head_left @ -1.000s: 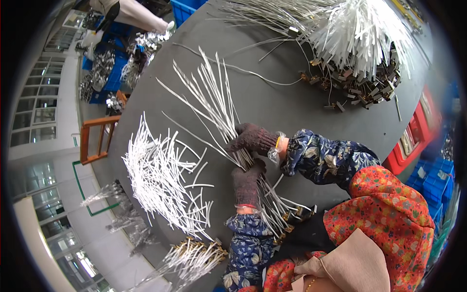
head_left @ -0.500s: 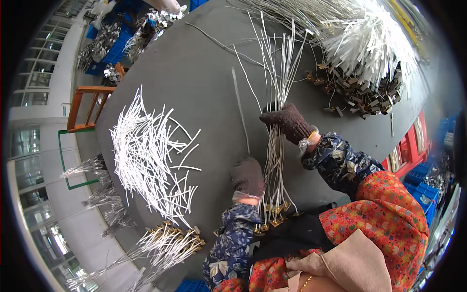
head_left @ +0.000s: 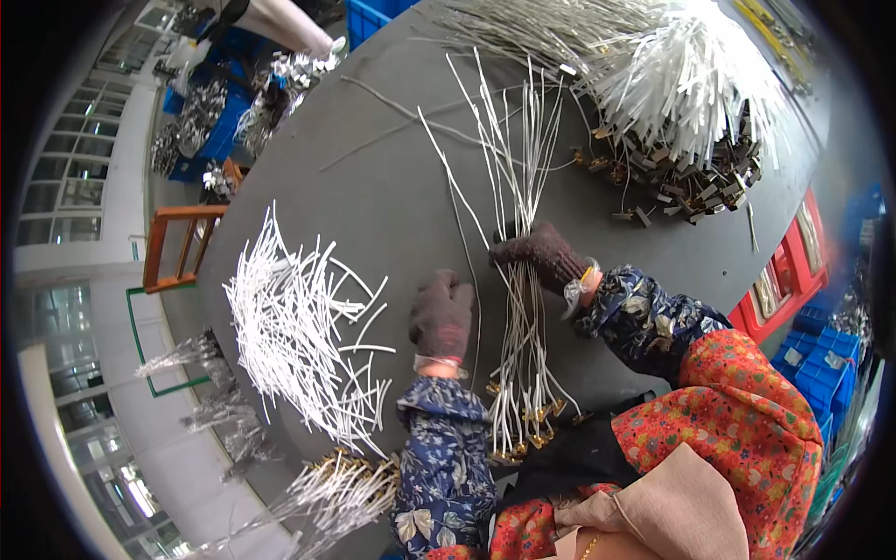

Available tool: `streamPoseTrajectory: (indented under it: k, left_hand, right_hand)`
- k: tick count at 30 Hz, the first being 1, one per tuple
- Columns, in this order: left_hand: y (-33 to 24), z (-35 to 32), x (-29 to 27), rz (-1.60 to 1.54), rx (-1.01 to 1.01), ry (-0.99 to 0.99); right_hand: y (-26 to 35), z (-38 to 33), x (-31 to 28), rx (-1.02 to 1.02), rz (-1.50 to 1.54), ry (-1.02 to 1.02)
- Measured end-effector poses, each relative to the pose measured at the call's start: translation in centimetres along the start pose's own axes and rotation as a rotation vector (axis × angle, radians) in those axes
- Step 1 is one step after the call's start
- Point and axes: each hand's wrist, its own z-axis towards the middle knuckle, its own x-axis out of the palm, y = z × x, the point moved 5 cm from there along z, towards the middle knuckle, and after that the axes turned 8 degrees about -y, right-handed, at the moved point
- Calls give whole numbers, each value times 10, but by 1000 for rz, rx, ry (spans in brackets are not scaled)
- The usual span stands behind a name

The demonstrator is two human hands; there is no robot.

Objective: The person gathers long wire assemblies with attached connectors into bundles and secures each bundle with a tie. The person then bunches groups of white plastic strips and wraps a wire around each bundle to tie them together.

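My right hand (head_left: 541, 254), in a dark knitted glove, is closed around a bundle of thin white wires (head_left: 525, 322). The wires fan out above the fist, and small brass-coloured metal ends (head_left: 541, 411) hang at their near end, by my apron. To the left of the bundle, my left hand (head_left: 442, 317), gloved alike, is over the table with its fingers curled together; whether anything lies in them is hidden. A single thin wire (head_left: 464, 229) runs down just right of this hand. Further left lies a heap of short white tubes (head_left: 289, 327).
At the far right, a large bundle of white-ended wires (head_left: 691, 84) lies with small metal blocks (head_left: 700, 191). Another wire bunch (head_left: 350, 490) rests at the near left edge of the grey table (head_left: 383, 196). Blue crates (head_left: 812, 359) and a red crate (head_left: 789, 261) stand at right.
My left hand has moved left and slightly up, away from the bundle. My right hand has shifted slightly down and left, still gripping the wires.
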Motion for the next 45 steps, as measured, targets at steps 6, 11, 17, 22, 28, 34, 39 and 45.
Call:
streamPoseTrajectory:
  k: [6, 11, 17, 22, 28, 34, 39, 45]
  left_hand:
    - [-29, 99, 17, 218, 42, -98]
    - [-29, 142, 62, 538, 288, -108]
    - [-33, 149, 9, -268, -212, -19]
    - [-97, 94, -93, -687, 0, -61]
    - [-44, -14, -192, -945, 34, -332]
    - [124, -109, -85, -170, 141, -424]
    - [58, -134, 36, -10, 582, -489]
    - [100, -94, 66, 1387, 128, -586]
  right_hand:
    - [35, -18, 14, 165, 87, -20]
    - [23, -12, 24, 229, -101, 5]
    - [33, -9, 13, 0, -166, 21]
    - [58, -44, 100, -526, -157, 280]
    - [128, -110, 107, 341, 636, 419]
    - [277, -190, 86, -241, 463, 780]
    - [287, -208, 84, -519, 112, 755]
    - [213, -162, 39, -462, -274, -116]
